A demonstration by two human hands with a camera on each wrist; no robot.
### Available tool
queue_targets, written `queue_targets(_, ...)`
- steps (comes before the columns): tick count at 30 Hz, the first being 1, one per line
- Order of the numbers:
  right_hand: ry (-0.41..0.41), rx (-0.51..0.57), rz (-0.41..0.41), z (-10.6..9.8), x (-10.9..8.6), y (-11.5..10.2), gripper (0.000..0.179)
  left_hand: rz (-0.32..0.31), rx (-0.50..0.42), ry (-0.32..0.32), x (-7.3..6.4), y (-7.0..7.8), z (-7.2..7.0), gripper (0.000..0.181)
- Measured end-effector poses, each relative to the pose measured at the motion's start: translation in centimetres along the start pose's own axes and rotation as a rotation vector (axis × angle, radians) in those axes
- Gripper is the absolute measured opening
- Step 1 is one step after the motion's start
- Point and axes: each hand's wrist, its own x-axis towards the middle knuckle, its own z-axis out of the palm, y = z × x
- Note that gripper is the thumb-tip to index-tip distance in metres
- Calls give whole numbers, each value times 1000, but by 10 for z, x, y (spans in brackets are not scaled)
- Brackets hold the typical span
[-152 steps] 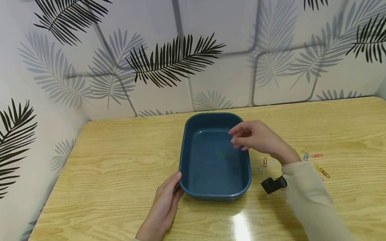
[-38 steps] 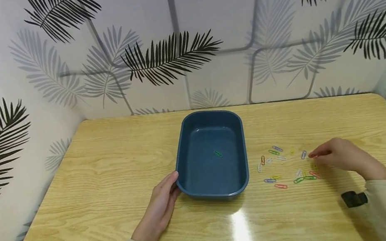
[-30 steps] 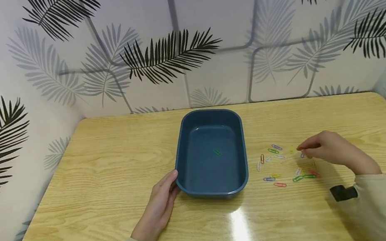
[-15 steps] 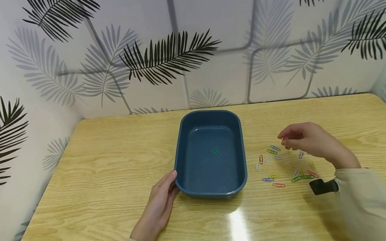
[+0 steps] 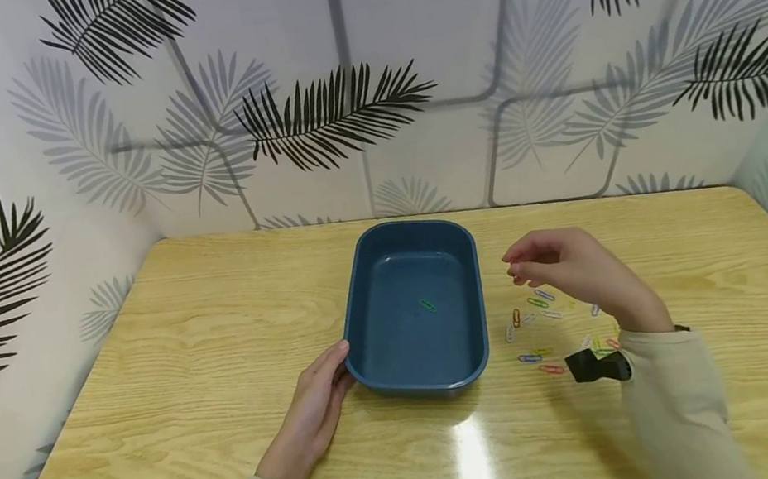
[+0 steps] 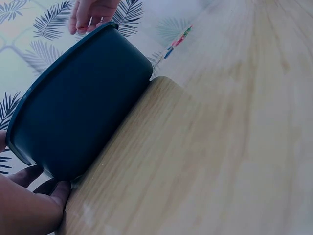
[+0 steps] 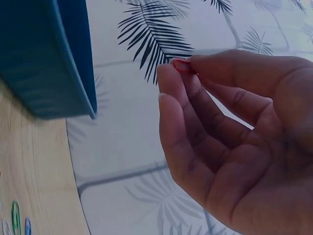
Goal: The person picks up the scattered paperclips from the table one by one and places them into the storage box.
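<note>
A dark blue plastic tray (image 5: pixel 417 355) stands on the table, with one green paper clip (image 5: pixel 428 305) lying on its floor. My left hand (image 5: pixel 313 410) holds the tray's near left corner; in the left wrist view its fingers (image 6: pixel 51 191) bend at the bottom edge. Just right of the tray, my right hand (image 5: pixel 577 267) is raised above the table. Its thumb and fingertip pinch a red paper clip (image 7: pixel 182 65), mostly covered by them.
Several coloured paper clips lie scattered right of the tray, among them a red clip (image 5: pixel 551 369) and a blue clip (image 5: pixel 529 358). The right forearm partly covers the farther ones. A leaf-patterned wall (image 5: pixel 431 156) borders the wooden table (image 5: pixel 227 298) behind.
My right hand was over the tray, then among the clips at the right. From there it has risen and moved left with a red paper clip. The left hand stays at the tray.
</note>
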Motion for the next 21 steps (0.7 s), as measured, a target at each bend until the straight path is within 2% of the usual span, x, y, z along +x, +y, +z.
queue_targets(11, -4, 108, -26, 26, 18, -17, 20, 3, -6, 1, 0, 0, -1, 50)
queue_targets(21, -55, 144, -9, 45, 29, -16, 18, 8, -2, 3, 0, 0, 0, 50)
